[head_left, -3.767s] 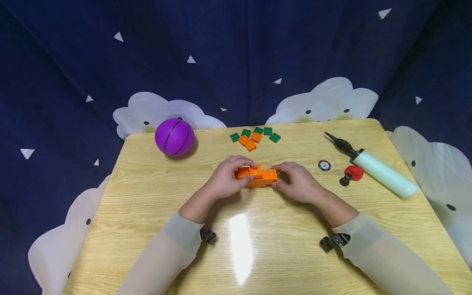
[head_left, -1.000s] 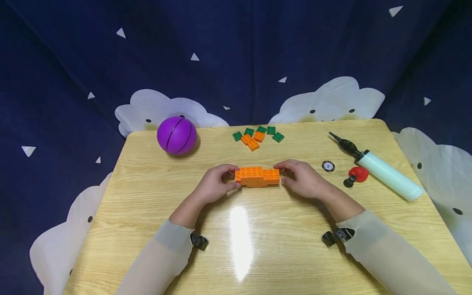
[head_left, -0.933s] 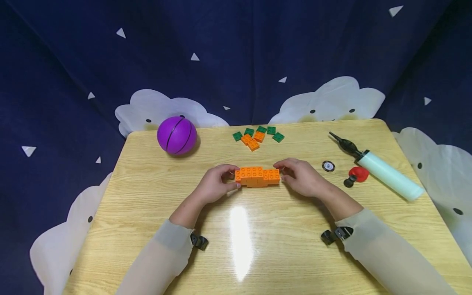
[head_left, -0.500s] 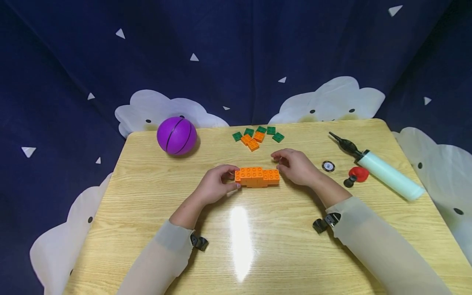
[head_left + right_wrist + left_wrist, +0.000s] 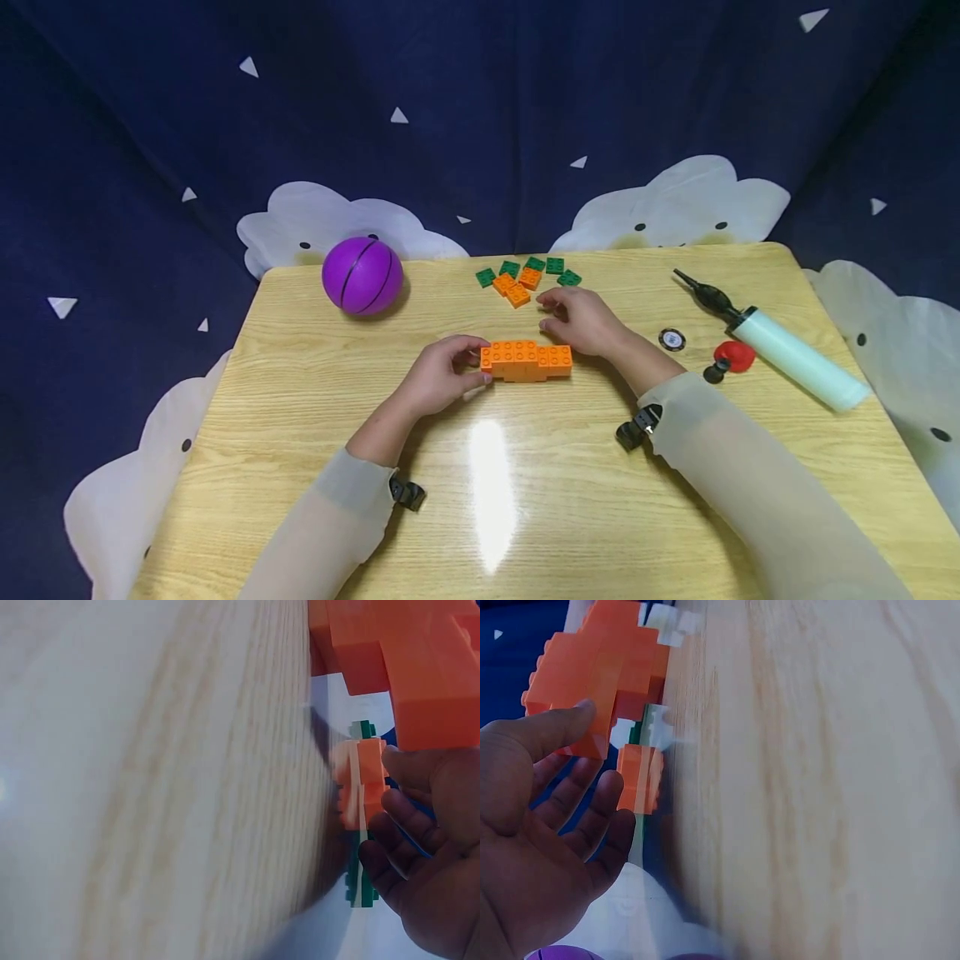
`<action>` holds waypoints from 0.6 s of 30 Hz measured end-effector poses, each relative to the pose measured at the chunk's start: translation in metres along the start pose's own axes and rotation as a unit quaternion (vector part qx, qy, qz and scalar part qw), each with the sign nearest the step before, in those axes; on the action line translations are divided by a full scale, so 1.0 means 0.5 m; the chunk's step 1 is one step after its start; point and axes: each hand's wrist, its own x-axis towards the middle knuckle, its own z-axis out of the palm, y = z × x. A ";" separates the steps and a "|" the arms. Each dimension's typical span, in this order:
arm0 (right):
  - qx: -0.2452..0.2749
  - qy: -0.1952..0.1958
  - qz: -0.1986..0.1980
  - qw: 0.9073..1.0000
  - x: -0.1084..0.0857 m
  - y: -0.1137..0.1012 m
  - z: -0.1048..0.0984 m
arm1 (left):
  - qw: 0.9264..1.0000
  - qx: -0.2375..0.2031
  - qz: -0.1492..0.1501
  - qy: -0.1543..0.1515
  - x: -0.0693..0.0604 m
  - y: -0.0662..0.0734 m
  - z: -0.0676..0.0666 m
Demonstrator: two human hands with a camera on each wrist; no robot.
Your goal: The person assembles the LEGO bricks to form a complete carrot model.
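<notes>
Assembly [image 5: 523,363] of joined orange bricks rests on the counter [image 5: 300,417], near its middle, long axis running left to right and studs facing up. The left hand [image 5: 439,375] holds the left end of the assembly: thumb against the front face, fingers at the rear. The right hand [image 5: 588,322] is positioned behind the right end of the assembly, fingers loosely curved, with a wide gap between thumb and forefinger. Its fingertips are near the loose orange bricks [image 5: 517,295]. These three units lie close together toward the rear edge; five green bricks [image 5: 554,266] (each studded on top) lie around them. A purple ball [image 5: 362,277] sits at the rear left. At the right lie a round chip [image 5: 672,339], a red item [image 5: 738,355] and a pump [image 5: 798,357] with a pale barrel.
</notes>
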 end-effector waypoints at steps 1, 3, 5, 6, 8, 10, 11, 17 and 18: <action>-0.002 -0.002 0.002 1.000 0.005 0.000 0.000 | 1.000 0.000 0.001 0.000 0.000 0.000 0.000; -0.008 -0.003 0.005 1.000 0.017 0.001 0.002 | 1.000 0.000 0.002 0.001 0.000 0.001 0.000; -0.017 -0.005 0.006 1.000 0.029 0.002 0.004 | 1.000 0.001 0.002 0.002 0.001 0.001 0.000; -0.022 -0.006 0.005 1.000 0.034 0.002 0.005 | 1.000 0.002 0.002 0.003 0.001 0.001 0.000; -0.033 -0.009 0.002 0.999 0.044 0.001 0.006 | 1.000 0.002 0.001 0.003 0.000 0.002 -0.001; -0.044 -0.015 -0.004 0.999 0.050 -0.001 0.006 | 1.000 0.001 0.002 0.003 0.001 0.003 -0.001; -0.047 -0.019 -0.005 0.999 0.053 -0.002 0.007 | 1.000 0.000 0.003 0.002 0.001 0.003 -0.001; -0.058 -0.037 -0.001 0.998 0.064 -0.004 0.012 | 1.000 0.000 0.003 -0.003 0.003 0.006 0.001; -0.058 -0.036 0.000 0.998 0.064 -0.003 0.012 | 1.000 0.000 0.003 -0.004 0.003 0.006 0.001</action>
